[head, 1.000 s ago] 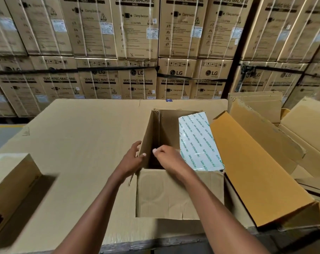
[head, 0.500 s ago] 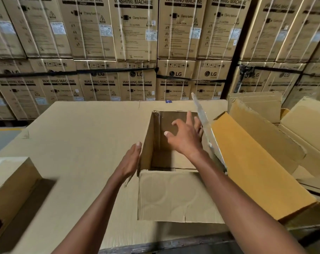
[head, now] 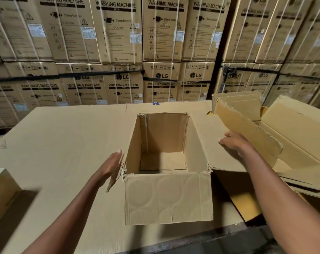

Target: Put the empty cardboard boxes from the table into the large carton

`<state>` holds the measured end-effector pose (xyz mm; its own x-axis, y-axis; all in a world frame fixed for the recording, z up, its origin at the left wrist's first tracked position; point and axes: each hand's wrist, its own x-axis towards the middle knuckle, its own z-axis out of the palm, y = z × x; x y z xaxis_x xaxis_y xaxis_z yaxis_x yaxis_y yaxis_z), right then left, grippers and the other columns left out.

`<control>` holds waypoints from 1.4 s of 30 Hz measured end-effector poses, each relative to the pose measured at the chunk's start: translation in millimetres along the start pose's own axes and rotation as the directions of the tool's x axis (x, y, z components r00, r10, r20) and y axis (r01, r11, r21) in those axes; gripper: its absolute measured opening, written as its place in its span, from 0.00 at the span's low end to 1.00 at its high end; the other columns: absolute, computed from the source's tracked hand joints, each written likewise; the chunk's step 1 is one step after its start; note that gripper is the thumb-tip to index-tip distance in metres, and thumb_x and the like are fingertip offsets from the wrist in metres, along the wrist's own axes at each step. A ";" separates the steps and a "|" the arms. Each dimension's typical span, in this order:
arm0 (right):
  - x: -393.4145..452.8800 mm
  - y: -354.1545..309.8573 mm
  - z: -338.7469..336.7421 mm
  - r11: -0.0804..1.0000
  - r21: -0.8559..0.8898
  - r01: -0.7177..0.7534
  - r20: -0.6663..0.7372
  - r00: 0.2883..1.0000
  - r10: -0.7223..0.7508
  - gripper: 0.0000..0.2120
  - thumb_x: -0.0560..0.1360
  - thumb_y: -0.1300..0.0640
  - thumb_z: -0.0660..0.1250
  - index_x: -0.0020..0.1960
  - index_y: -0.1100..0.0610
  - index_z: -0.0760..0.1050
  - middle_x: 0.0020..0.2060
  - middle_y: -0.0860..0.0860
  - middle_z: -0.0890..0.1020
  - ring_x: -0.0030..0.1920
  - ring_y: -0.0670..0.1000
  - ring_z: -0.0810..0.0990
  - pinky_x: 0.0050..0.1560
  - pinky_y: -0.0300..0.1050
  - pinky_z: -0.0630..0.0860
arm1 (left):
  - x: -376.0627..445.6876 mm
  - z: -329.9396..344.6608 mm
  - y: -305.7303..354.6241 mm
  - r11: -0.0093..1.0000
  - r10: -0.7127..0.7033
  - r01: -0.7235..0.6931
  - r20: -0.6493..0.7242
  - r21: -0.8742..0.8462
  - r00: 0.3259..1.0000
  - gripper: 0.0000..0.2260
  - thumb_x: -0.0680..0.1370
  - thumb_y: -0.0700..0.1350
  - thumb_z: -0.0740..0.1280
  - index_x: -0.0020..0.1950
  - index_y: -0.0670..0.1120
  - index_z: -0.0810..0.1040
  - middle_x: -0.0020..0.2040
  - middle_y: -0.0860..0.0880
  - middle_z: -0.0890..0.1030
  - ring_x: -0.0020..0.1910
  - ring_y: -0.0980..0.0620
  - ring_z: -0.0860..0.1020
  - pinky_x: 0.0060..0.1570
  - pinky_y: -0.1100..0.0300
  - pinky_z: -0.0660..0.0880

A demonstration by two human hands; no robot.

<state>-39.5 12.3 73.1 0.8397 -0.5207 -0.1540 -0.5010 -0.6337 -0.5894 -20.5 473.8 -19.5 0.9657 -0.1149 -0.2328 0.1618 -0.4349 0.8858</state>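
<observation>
An open, empty cardboard box [head: 168, 200] stands upright on the table in front of me, its four flaps folded outward. My left hand [head: 109, 165] lies flat with straight fingers against the box's left outer side. My right hand [head: 234, 142] rests on the box's right flap [head: 210, 140], which is spread out flat towards the right. To the right stands the large carton [head: 294, 129] with its flaps [head: 247, 129] open; its inside is mostly hidden.
The table [head: 64, 136] is covered with cardboard sheet. Another closed cardboard box [head: 1, 191] sits at its near left corner. Loose cardboard flaps [head: 302, 178] lie at the right. Stacked washing machine cartons [head: 119, 33] form a wall behind.
The box's right flap, white tape on its underside, swung from over the opening outward to the right. My right hand moved right with it. My left hand stayed at the left wall.
</observation>
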 end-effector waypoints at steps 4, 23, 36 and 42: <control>3.9 27.4 6.0 0.976 0.217 0.007 -0.008 1.000 -0.005 0.24 0.76 0.55 0.73 0.71 0.55 0.75 0.73 0.55 0.73 0.72 0.58 0.71 0.69 0.50 0.68 | 4.0 -1.9 -4.6 0.994 -0.106 0.107 0.040 -0.016 0.994 0.23 0.84 0.65 0.50 0.65 0.52 0.74 0.62 0.51 0.77 0.61 0.46 0.75 0.64 0.42 0.69; -2.8 -17.3 -46.8 0.902 0.399 0.164 0.239 0.931 -0.275 0.21 0.77 0.69 0.70 0.67 0.53 0.79 0.62 0.50 0.80 0.56 0.48 0.84 0.48 0.33 0.81 | 19.1 -94.5 129.5 0.944 0.111 -0.106 0.003 0.314 0.994 0.18 0.78 0.34 0.66 0.65 0.48 0.82 0.59 0.46 0.82 0.51 0.46 0.81 0.46 0.55 0.79; -19.3 -44.4 -57.5 0.899 0.286 0.332 0.120 0.918 -0.377 0.27 0.76 0.72 0.67 0.71 0.53 0.76 0.65 0.49 0.79 0.57 0.50 0.80 0.44 0.39 0.76 | -26.1 -60.1 176.4 0.946 0.218 -0.155 -0.205 0.286 0.954 0.26 0.75 0.28 0.65 0.72 0.43 0.76 0.58 0.41 0.81 0.39 0.52 0.79 0.36 0.61 0.76; -29.4 -46.1 -93.4 0.843 0.318 0.434 0.069 0.876 -0.477 0.27 0.75 0.71 0.67 0.71 0.53 0.76 0.65 0.47 0.78 0.59 0.49 0.77 0.51 0.41 0.74 | -65.3 -60.5 201.4 0.953 0.245 -0.164 -0.325 0.257 0.913 0.27 0.75 0.29 0.65 0.72 0.47 0.78 0.55 0.40 0.83 0.37 0.46 0.79 0.47 0.55 0.78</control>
<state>-60.7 3.3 178.9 0.9892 -0.1147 0.0915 0.0084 -0.5782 -0.8158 -38.6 447.7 198.4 0.9877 0.0791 0.1345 -0.0560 -0.6247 0.7789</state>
